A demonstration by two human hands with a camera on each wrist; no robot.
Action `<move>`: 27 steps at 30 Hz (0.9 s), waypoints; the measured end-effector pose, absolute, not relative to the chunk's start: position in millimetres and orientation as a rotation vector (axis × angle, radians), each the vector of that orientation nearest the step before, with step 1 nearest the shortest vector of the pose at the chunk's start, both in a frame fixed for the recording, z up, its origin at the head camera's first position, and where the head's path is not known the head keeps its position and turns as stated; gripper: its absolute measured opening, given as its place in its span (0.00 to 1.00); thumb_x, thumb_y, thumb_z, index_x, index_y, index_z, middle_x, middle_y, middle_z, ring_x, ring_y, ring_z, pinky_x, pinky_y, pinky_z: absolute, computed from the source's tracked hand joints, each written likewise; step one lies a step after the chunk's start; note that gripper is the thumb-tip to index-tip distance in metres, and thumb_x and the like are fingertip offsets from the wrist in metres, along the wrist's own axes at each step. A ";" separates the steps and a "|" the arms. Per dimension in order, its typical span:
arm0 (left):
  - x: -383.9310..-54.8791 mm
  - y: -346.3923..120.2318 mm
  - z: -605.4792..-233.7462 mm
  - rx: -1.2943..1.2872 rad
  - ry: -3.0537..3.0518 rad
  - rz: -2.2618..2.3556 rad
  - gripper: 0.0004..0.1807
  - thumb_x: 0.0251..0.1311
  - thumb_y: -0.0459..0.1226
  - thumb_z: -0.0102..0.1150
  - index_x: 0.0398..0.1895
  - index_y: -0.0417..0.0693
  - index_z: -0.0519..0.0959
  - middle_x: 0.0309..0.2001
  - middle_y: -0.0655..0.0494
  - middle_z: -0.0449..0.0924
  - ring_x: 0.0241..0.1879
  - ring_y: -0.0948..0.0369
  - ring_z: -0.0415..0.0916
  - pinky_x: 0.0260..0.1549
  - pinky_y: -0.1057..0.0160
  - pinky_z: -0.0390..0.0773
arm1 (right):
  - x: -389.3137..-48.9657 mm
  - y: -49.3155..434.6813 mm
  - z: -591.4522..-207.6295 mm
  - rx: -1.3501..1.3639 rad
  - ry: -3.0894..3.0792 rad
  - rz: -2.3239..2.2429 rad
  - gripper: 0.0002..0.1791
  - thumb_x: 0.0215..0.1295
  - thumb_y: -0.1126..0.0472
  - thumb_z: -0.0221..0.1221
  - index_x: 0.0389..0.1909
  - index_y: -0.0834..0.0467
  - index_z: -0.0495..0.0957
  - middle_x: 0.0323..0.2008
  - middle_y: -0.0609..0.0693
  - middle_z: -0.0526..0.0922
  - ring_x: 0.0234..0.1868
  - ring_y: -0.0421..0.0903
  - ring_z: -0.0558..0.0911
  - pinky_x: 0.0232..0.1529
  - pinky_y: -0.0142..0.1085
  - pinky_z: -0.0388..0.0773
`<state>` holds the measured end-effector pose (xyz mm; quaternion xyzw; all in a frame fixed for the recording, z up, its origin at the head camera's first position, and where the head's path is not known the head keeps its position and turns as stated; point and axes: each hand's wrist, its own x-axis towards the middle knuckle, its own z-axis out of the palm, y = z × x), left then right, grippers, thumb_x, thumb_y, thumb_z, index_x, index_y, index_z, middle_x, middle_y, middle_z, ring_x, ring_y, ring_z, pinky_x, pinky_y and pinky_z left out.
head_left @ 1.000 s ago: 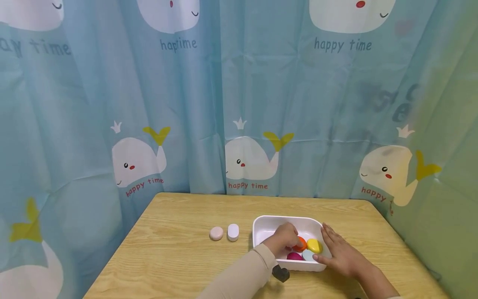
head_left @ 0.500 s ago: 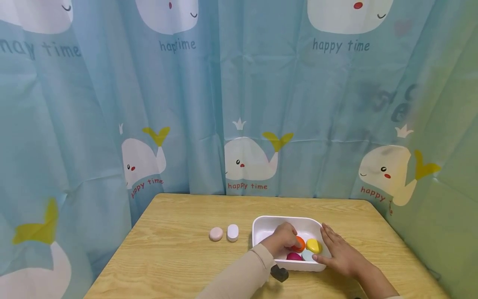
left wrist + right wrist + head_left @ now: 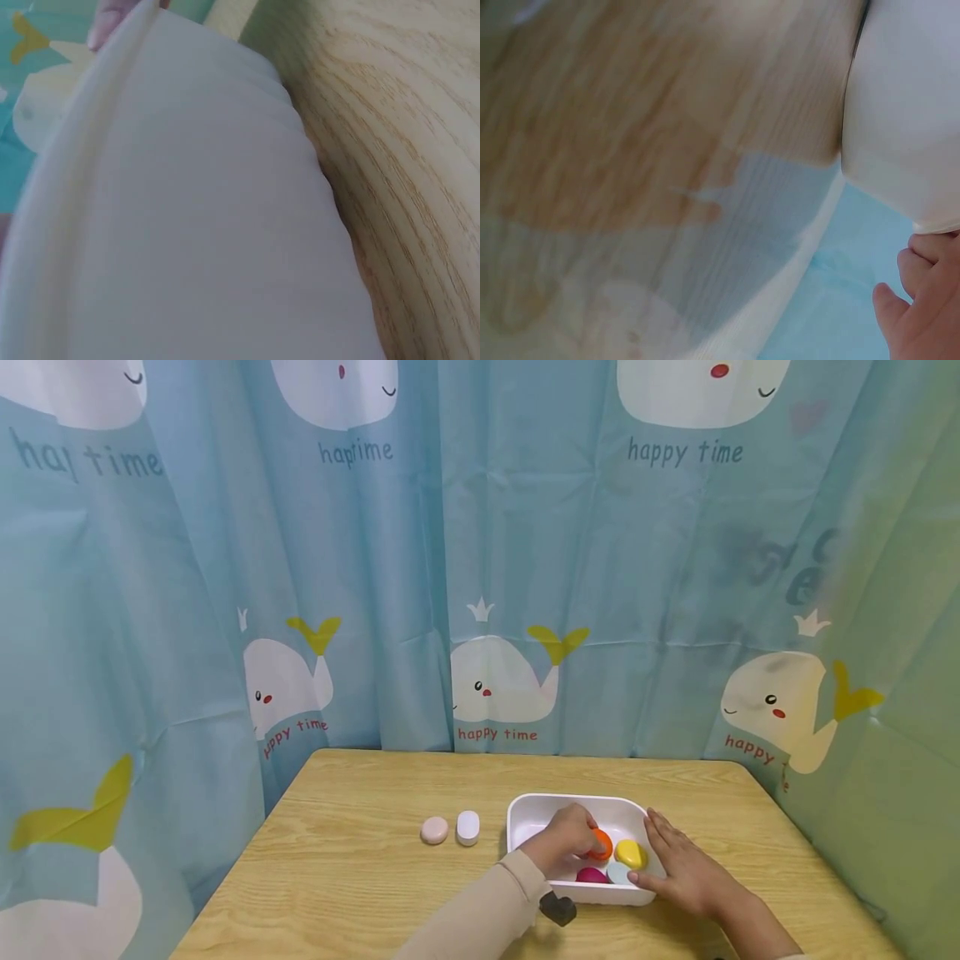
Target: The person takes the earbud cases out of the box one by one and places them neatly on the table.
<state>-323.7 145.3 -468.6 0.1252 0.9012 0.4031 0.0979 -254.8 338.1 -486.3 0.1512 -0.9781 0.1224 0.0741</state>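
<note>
My left hand (image 3: 567, 837) reaches into a white rectangular container (image 3: 528, 806) in the head view. Its curled fingers and thumb hold a rounded orange piece (image 3: 603, 844); part of that piece is hidden behind the hand. My right hand (image 3: 686, 868) rests at the container's right end, fingers straight along the rim and thumb at the near right corner. Beside the orange piece lie a smooth yellow piece (image 3: 632, 854), a pale blue one (image 3: 618, 872) and a magenta one (image 3: 592, 876). The left wrist view is mostly filled by the container's outer wall (image 3: 195, 180).
To the left of the container, a pale pink round piece (image 3: 434, 830) and a white oval piece (image 3: 468, 828) lie on the wooden table (image 3: 352, 860). A blue curtain (image 3: 405, 568) with whale prints hangs right behind the table.
The orange piece has tipped up slightly under my left hand, which has barely shifted. My right hand stays at the container's right end.
</note>
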 end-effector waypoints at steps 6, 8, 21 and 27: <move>-322.4 142.2 -461.1 0.332 2.658 1.181 0.13 0.37 0.36 0.71 0.27 0.46 0.77 0.22 0.58 0.70 0.20 0.61 0.67 0.20 0.68 0.70 | -254.7 337.4 -485.5 0.460 -2.936 0.360 0.49 0.53 0.33 0.50 0.65 0.65 0.52 0.66 0.59 0.49 0.65 0.57 0.51 0.59 0.56 0.52; -321.8 140.5 -459.6 0.334 2.653 1.195 0.13 0.37 0.35 0.71 0.27 0.46 0.77 0.21 0.58 0.70 0.19 0.61 0.68 0.20 0.67 0.70 | -254.7 337.3 -485.2 0.463 -2.936 0.354 0.49 0.53 0.33 0.50 0.65 0.66 0.52 0.66 0.59 0.49 0.65 0.58 0.51 0.58 0.56 0.52; -320.9 124.0 -458.9 0.411 2.547 1.368 0.11 0.40 0.31 0.68 0.29 0.42 0.76 0.20 0.57 0.72 0.17 0.62 0.74 0.18 0.69 0.74 | -253.3 335.8 -484.6 0.446 -2.962 0.367 0.50 0.53 0.32 0.49 0.65 0.66 0.50 0.67 0.59 0.48 0.65 0.58 0.50 0.58 0.57 0.51; -322.0 114.4 -454.1 0.411 2.477 1.420 0.10 0.43 0.31 0.67 0.29 0.40 0.76 0.23 0.56 0.72 0.20 0.62 0.73 0.20 0.67 0.77 | -253.1 335.2 -483.4 0.439 -2.968 0.359 0.50 0.54 0.32 0.49 0.65 0.66 0.50 0.67 0.60 0.48 0.65 0.58 0.50 0.58 0.57 0.51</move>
